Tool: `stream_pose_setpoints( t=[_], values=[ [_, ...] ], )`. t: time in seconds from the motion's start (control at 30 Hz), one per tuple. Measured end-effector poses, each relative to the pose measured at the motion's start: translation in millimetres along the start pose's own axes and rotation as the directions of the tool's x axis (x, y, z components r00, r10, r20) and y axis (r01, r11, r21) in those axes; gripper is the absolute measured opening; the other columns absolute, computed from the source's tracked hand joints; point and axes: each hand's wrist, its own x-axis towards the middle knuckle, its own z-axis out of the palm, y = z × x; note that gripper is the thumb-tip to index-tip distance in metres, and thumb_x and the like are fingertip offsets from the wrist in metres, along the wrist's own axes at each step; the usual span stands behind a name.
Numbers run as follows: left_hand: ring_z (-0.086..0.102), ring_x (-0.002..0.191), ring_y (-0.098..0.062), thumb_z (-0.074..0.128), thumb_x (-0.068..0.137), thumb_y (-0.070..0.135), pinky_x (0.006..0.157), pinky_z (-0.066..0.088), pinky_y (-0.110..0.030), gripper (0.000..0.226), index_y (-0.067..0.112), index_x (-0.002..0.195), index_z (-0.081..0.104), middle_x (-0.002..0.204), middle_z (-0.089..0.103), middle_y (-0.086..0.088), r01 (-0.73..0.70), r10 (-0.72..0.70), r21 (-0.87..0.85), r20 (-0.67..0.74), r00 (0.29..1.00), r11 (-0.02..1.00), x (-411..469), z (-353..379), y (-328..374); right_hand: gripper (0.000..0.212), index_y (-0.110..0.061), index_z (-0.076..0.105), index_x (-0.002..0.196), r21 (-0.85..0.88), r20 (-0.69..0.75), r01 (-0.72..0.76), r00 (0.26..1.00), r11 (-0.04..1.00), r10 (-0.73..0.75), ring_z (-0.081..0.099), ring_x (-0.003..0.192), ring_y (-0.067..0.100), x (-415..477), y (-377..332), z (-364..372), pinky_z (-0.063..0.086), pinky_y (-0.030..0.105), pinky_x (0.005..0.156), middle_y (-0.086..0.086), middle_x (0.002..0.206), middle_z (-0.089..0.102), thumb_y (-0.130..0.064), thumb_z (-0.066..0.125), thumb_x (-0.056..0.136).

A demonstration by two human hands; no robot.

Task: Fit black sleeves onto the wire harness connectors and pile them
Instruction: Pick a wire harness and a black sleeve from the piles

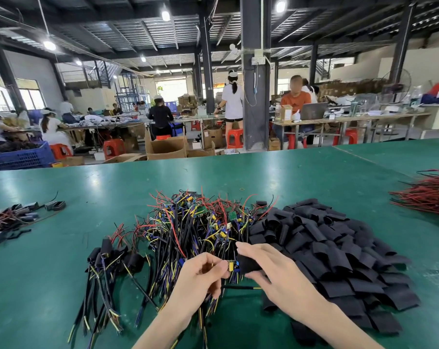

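My left hand pinches a wire harness by its connector, a small yellow and blue part. My right hand holds a black sleeve right against that connector, its mouth touching the part. Behind my hands lies a tangled heap of unsleeved harnesses with red, black, yellow and blue wires. A big pile of loose black sleeves spreads to the right. To the left of my hands lies a small pile of sleeved harnesses, wires trailing toward me.
All of this rests on a green table. Another small group of sleeved parts lies at the far left edge, and a bundle of red wires at the far right. Beyond the table are workers, cardboard boxes, red stools and a dark pillar.
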Motion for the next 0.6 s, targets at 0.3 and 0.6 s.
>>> stream_pose_setpoints(
  t=[0.3, 0.6],
  values=[
    [0.042, 0.044, -0.014, 0.060, 0.090, 0.004, 0.043, 0.038, -0.021, 0.014, -0.002, 0.078, 0.063, 0.060, 0.060, -0.008, 0.080, -0.085, -0.140, -0.030, 0.996, 0.987, 0.3, 2.3, -0.4, 0.075, -0.063, 0.025, 0.130, 0.098, 0.002, -0.039, 0.999, 0.994, 0.039, 0.047, 0.113, -0.009, 0.8, 1.4, 2.1, 0.039, 0.013, 0.094, -0.024, 0.120, 0.053, -0.020, 0.066, 0.085],
    [0.042, 0.040, -0.014, 0.062, 0.087, 0.003, 0.039, 0.036, -0.021, 0.009, -0.001, 0.080, 0.057, 0.060, 0.061, -0.011, 0.046, -0.045, -0.087, 0.010, 0.999, 0.995, 0.5, 6.0, -4.2, 0.075, -0.066, 0.029, 0.125, 0.195, 0.003, -0.090, 0.996, 0.977, 0.091, 0.047, 0.114, -0.013, -0.6, 0.5, 7.4, 0.032, 0.006, 0.097, -0.034, 0.115, 0.056, -0.025, 0.072, 0.079]
  ],
)
